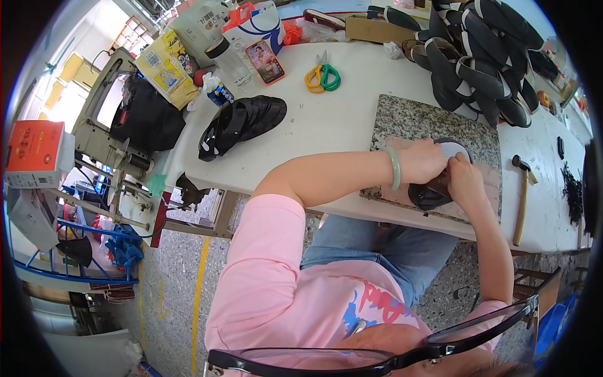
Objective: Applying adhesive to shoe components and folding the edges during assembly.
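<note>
A dark shoe (429,196) with a pale grey patch at its far end lies on a speckled stone slab (411,113) near the table's front edge. My left hand (424,161), a pale green bangle at its wrist, is closed on the shoe's left side. From the right, my right hand (466,178) grips the same shoe, fingers bent inward. Both hands meet over the shoe's middle and hide what the fingertips pinch. A beige sheet (392,190) lies beneath the shoe on the slab.
Black glossy shoe pieces (251,119) stand nested on the left. Scissors (322,76), a phone (265,61) and a clear bottle (229,61) lie or stand farther back. Dark shoes (477,63) are heaped back right. A hammer (522,198) lies right of the slab, near small black pieces (571,195).
</note>
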The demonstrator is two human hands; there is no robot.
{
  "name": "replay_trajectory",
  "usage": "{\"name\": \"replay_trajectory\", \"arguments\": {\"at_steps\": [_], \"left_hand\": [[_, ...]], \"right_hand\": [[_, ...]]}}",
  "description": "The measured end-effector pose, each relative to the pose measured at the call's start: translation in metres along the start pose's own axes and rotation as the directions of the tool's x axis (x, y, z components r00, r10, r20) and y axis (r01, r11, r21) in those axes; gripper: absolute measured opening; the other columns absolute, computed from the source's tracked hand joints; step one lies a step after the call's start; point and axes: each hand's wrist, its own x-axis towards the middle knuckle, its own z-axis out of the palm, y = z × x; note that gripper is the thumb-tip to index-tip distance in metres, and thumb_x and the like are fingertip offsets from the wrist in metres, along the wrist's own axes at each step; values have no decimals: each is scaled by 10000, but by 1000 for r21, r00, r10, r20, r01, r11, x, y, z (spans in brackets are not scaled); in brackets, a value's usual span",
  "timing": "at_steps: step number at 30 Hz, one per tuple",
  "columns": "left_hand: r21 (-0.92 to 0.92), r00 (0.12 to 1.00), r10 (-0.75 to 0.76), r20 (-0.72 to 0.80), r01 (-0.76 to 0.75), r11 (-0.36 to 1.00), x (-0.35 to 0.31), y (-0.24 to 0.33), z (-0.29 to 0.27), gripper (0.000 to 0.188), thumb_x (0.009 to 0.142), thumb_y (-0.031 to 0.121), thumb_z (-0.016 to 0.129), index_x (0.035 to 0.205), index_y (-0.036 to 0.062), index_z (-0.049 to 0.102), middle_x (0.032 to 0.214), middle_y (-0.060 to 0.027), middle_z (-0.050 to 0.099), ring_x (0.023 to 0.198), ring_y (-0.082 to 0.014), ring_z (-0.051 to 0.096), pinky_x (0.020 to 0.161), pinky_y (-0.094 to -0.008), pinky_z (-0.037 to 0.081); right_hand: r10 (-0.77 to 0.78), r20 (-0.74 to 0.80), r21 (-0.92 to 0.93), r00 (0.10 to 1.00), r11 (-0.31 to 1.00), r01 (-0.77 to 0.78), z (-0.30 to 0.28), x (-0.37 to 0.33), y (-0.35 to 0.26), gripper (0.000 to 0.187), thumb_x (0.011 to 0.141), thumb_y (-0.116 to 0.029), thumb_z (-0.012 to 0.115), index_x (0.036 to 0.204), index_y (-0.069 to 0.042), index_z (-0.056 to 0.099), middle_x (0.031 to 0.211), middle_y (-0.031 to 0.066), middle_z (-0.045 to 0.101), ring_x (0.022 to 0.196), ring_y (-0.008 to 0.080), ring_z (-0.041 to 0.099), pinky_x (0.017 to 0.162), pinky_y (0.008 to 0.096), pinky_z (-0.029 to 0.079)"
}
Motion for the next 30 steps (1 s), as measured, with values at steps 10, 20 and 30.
{"name": "replay_trajectory", "arguments": {"at_steps": [10,20,30], "left_hand": [[-256,976,-210,64,220,941,-23,-3,-7,183,761,228,670,773,48,639,789,-142,621,789,-339,617,685,-454,486],[-715,825,-564,28,411,565,-69,-13,8,277,797,20,613,1062,20,531,894,-63,624,748,-123,611,680,-272,515],[-509,920,-387,56,360,782,-29,-14,-1,290,759,157,674,1021,39,637,850,-110,636,783,-290,627,712,-377,492]], "right_hand": [[-93,10,262,996,961,87,-16,-30,7,117,711,33,664,766,-52,604,905,118,582,808,304,622,711,370,517],[365,-137,765,921,629,-135,32,-48,20,161,770,-26,715,844,-10,573,908,108,651,850,211,625,716,333,501],[398,189,558,898,709,-432,5,-19,21,428,779,-283,727,1120,-43,629,889,201,656,809,354,631,692,421,478]]}}
